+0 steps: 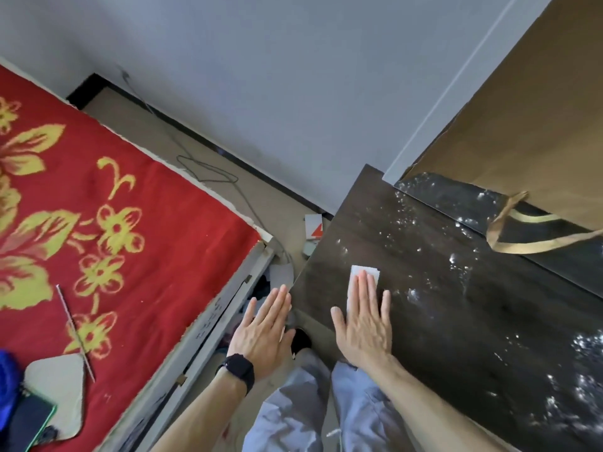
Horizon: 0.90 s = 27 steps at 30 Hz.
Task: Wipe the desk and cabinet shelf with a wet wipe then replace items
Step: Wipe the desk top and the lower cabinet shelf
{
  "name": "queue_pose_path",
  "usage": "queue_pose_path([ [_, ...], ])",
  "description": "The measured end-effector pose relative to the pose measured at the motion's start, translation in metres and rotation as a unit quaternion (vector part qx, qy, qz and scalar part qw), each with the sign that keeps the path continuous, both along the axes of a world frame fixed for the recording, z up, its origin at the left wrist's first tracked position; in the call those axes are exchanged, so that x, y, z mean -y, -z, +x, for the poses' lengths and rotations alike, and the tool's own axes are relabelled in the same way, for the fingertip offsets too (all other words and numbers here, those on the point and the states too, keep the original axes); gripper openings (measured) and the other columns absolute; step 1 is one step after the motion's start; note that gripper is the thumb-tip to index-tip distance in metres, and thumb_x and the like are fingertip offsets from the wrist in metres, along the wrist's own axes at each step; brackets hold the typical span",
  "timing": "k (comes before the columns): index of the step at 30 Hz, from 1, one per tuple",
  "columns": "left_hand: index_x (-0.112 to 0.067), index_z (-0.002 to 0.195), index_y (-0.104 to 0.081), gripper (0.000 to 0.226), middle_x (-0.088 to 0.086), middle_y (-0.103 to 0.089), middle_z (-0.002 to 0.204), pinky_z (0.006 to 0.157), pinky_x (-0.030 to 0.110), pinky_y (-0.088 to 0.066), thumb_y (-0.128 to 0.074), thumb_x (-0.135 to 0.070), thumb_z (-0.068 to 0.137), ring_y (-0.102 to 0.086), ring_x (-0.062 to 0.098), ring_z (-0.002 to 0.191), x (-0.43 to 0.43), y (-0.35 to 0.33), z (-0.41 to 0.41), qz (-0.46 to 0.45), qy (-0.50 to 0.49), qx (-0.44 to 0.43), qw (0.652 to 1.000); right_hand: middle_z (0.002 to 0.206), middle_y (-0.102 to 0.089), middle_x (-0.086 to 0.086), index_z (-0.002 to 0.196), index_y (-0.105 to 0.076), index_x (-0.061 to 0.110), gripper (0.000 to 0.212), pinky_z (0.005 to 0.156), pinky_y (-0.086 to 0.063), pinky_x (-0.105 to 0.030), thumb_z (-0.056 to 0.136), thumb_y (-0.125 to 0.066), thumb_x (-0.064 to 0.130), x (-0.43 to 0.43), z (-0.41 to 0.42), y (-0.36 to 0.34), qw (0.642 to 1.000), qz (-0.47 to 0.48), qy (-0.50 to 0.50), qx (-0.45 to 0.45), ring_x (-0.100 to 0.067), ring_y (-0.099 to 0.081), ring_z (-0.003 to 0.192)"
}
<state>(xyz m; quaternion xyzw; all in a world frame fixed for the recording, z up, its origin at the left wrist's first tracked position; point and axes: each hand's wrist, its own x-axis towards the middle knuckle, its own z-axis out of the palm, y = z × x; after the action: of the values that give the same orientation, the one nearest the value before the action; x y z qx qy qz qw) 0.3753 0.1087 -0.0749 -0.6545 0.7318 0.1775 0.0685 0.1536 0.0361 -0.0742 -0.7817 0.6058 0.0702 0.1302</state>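
The right hand (365, 324) lies flat, palm down, fingers spread and extended, on the dark wood-grain desk (456, 321), pressing a white wet wipe (359, 278) against the surface. The wipe sits near the desk's left edge, mostly under the fingers; its exposed end sticks out past the fingertips, so its long axis runs along the fingers, pointing away from the person toward the wall (293, 93). White dusty specks and streaks are scattered over the desk to the right of the wipe and toward its near right corner. The left hand (264, 334) is open and flat, fingers together, holding nothing, just off the desk's left edge over the gap beside the bed; a black smartwatch (237, 370) is on that wrist. A brown paper bag (522, 125) with flat ribbon handles (509, 230) stands at the desk's far right. To the left, a red blanket with yellow flowers (98, 223) covers the bed. Grey trousers (326, 412) show below the hands.
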Motion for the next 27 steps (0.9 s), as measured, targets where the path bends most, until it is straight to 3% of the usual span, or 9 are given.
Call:
queue_pose_path([
  [4, -0.012, 0.151, -0.033, 0.062, 0.004, -0.028, 0.16, 0.114, 0.048, -0.018, -0.03, -0.047, 0.1, -0.015, 0.016, 0.149, 0.003, -0.005, -0.001, 0.01, -0.007, 0.01, 1.0, 0.167, 0.007, -0.004, 0.158, 0.002, 0.012, 0.068, 0.123, 0.001, -0.052, 0.104, -0.014, 0.049, 0.041, 0.056, 0.006, 0.988, 0.008, -0.148, 0.048, -0.016, 0.013, 0.152],
  [6, -0.012, 0.152, -0.031, 0.062, 0.003, -0.026, 0.161, 0.115, 0.047, -0.016, -0.023, -0.048, 0.102, -0.013, 0.015, 0.149, 0.003, -0.006, -0.003, 0.015, -0.007, 0.015, 1.0, 0.166, 0.009, 0.0, 0.158, 0.005, 0.015, 0.066, 0.123, 0.005, -0.052, 0.104, -0.011, 0.049, 0.073, 0.043, 0.008, 0.995, 0.009, -0.093, 0.033, -0.013, 0.013, 0.152],
  [8, -0.012, 0.154, -0.028, 0.063, 0.002, -0.022, 0.162, 0.116, 0.046, -0.013, -0.017, -0.049, 0.103, -0.013, 0.016, 0.15, 0.006, -0.006, -0.005, 0.019, -0.008, 0.018, 1.0, 0.166, 0.008, -0.001, 0.158, 0.005, 0.014, 0.067, 0.122, 0.004, -0.053, 0.103, -0.009, 0.049, 0.089, 0.001, 0.013, 1.0, 0.002, 0.024, -0.001, -0.015, 0.01, 0.153],
  [10, -0.012, 0.154, -0.028, 0.063, 0.002, -0.02, 0.163, 0.118, 0.044, -0.009, -0.022, -0.048, 0.102, -0.016, 0.017, 0.15, 0.013, -0.007, -0.01, 0.026, -0.005, 0.014, 1.0, 0.167, 0.002, -0.005, 0.158, 0.003, 0.011, 0.07, 0.122, -0.004, -0.057, 0.102, -0.011, 0.05, 0.078, -0.041, 0.01, 0.993, 0.0, 0.12, -0.012, -0.019, 0.004, 0.153],
  [12, -0.012, 0.154, -0.028, 0.064, 0.002, -0.019, 0.163, 0.119, 0.044, -0.004, -0.029, -0.047, 0.1, -0.019, 0.018, 0.15, 0.024, -0.009, -0.015, 0.031, -0.005, 0.012, 0.999, 0.166, -0.003, -0.011, 0.157, -0.002, 0.006, 0.074, 0.121, -0.01, -0.059, 0.101, -0.018, 0.05, 0.049, -0.049, 0.001, 0.99, -0.008, 0.138, -0.019, -0.024, -0.003, 0.154],
  [16, -0.013, 0.153, -0.031, 0.063, 0.002, -0.026, 0.161, 0.117, 0.045, -0.01, -0.031, -0.045, 0.099, -0.024, 0.02, 0.148, 0.041, -0.015, -0.02, 0.035, -0.002, 0.016, 0.999, 0.166, -0.003, -0.011, 0.157, -0.008, 0.007, 0.072, 0.122, -0.006, -0.054, 0.102, -0.023, 0.05, 0.034, 0.015, 0.003, 0.999, 0.002, -0.03, 0.035, -0.024, 0.001, 0.154],
  [19, -0.012, 0.149, -0.04, 0.061, 0.004, -0.035, 0.157, 0.115, 0.046, -0.016, -0.032, -0.044, 0.098, -0.033, 0.021, 0.144, 0.054, -0.015, -0.017, 0.022, 0.034, 0.036, 0.999, 0.167, 0.002, -0.006, 0.158, -0.004, 0.01, 0.07, 0.122, 0.0, -0.054, 0.102, -0.012, 0.051, 0.089, 0.036, 0.007, 0.997, 0.001, -0.061, 0.037, -0.02, 0.009, 0.153],
  [23, -0.01, 0.148, -0.042, 0.062, 0.004, -0.036, 0.156, 0.119, 0.045, -0.023, -0.028, -0.045, 0.098, -0.037, 0.02, 0.142, 0.09, -0.02, -0.027, 0.021, 0.052, 0.051, 0.997, 0.166, 0.013, -0.004, 0.157, 0.006, 0.012, 0.072, 0.121, 0.009, -0.054, 0.1, -0.006, 0.054, 0.138, -0.029, 0.01, 0.994, 0.025, 0.11, 0.002, -0.019, 0.017, 0.152],
  [27, -0.014, 0.157, -0.009, 0.064, 0.0, -0.001, 0.165, 0.122, 0.043, -0.003, -0.014, -0.047, 0.102, -0.003, 0.016, 0.152, 0.132, -0.028, -0.052, 0.055, 0.051, 0.025, 0.997, 0.164, 0.008, -0.02, 0.155, 0.005, 0.001, 0.082, 0.122, 0.001, -0.057, 0.097, -0.006, 0.057, 0.104, -0.074, 0.008, 0.976, 0.03, 0.214, -0.007, -0.034, 0.012, 0.152],
])
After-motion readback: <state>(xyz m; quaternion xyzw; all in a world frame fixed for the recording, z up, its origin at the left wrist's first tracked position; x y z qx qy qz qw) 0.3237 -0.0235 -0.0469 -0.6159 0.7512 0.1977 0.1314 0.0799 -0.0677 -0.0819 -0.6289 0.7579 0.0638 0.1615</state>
